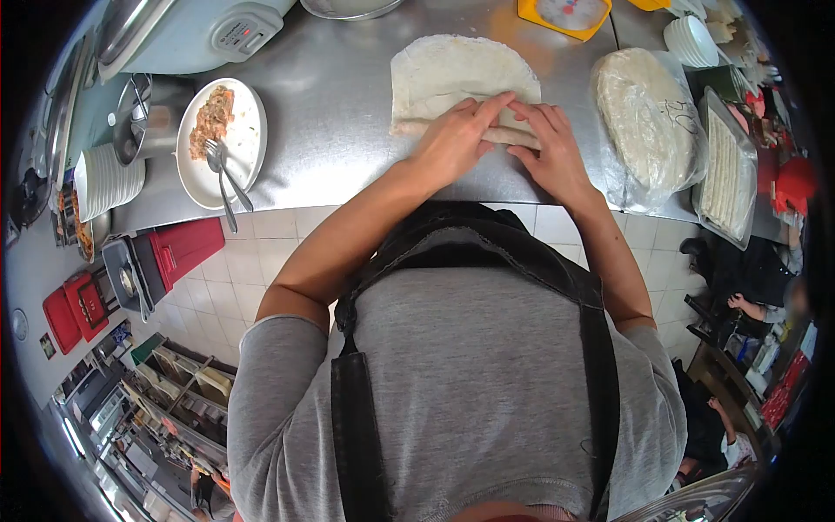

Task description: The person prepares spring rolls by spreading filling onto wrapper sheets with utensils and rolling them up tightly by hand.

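Observation:
A thin, pale wrapper sheet (461, 70) lies on the steel counter in front of me, its far edge rounded. Its near edge is turned up into a slim roll (509, 136). My left hand (452, 143) grips this roll from the left, fingers bent over it. From the right, my right hand (552, 148) holds the same roll between thumb and fingers. The fingertips of both hands nearly meet above it. What lies inside the roll is hidden. To the left, a white oval plate (253, 130) carries minced filling (211, 120), a fork and a spoon (228, 178).
At right are a plastic-wrapped stack of wrappers (648, 122), a tray of finished rolls (726, 165) and white bowls (691, 42). A yellow scale (570, 13) stands at the back. Stacked white dishes (109, 178) are far left. Other people are at the right edge.

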### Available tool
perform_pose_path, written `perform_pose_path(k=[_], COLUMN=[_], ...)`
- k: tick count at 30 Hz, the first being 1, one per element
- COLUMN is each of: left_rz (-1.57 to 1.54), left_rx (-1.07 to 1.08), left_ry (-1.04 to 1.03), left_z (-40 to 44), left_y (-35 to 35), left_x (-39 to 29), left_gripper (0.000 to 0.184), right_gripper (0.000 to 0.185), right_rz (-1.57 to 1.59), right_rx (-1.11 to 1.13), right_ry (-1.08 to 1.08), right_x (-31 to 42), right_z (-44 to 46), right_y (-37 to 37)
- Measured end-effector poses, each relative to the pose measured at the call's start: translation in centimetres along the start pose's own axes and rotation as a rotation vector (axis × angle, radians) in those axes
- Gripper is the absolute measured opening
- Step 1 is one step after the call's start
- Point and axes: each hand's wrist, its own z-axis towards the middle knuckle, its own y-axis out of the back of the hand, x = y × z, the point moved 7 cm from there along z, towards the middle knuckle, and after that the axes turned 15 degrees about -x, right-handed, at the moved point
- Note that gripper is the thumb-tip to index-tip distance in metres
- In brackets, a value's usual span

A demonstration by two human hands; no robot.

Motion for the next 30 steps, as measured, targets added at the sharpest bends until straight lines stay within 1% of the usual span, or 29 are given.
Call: perform_pose_path(k=[5, 8, 11, 14, 17, 20, 23, 26, 29, 30], left_rz=[0.080, 0.084, 0.050, 0.104, 0.048, 0.037, 0.060, 0.011, -0.020, -0.011], left_rx=[0.057, -0.018, 0.006, 0.042, -0.028, 0.007, 0.078, 0.007, -0.010, 0.036], left_ry=[-0.015, -0.072, -0.081, -0.057, -0.100, -0.084, -0.031, -0.032, -0.081, -0.042], left_z=[-0.2, 0.0, -0.2, 0.1, 0.7, 0.2, 0.5, 1.2, 1.1, 1.2], left_y=[-0.6, -0.9, -1.4, -1.4, -1.5, -2.8, -2.9, -3.0, -4.2, -4.3], left_x=[0.3, -0.4, -0.1, -0.3, -1.6, -0.8, -0.7, -1.5, -1.4, -1.4], left_gripper=[0.086, 0.086, 0.086, 0.086, 0.086, 0.086, 0.085, 0.084, 0.083, 0.083], right_gripper=[0.073, 0.073, 0.072, 0.070, 0.069, 0.069, 0.070, 0.070, 0.069, 0.069], right_rz=[-0.040, 0.011, 0.038, 0.013, -0.017, 0.008, -0.004, -0.049, 0.001, 0.004], right_rx=[0.042, 0.016, -0.008, -0.052, -0.062, -0.066, -0.037, -0.066, -0.049, -0.032], right_ry=[-0.081, -0.125, -0.131, -0.117, -0.119, -0.104, -0.137, -0.051, -0.069, -0.085], right_x=[-1.2, -1.9, -2.2, -2.0, -1.8, -2.8, -2.5, -1.0, -2.4, -2.5], right_z=[-1.2, -1.6, -1.8, -1.8, -1.6, -2.3, -2.1, -1.1, -1.9, -1.9], right_y=[1.5, 1.6, 1.4, 1.8, 1.9, 1.4, 1.6, 1.7, 0.6, 0.6])
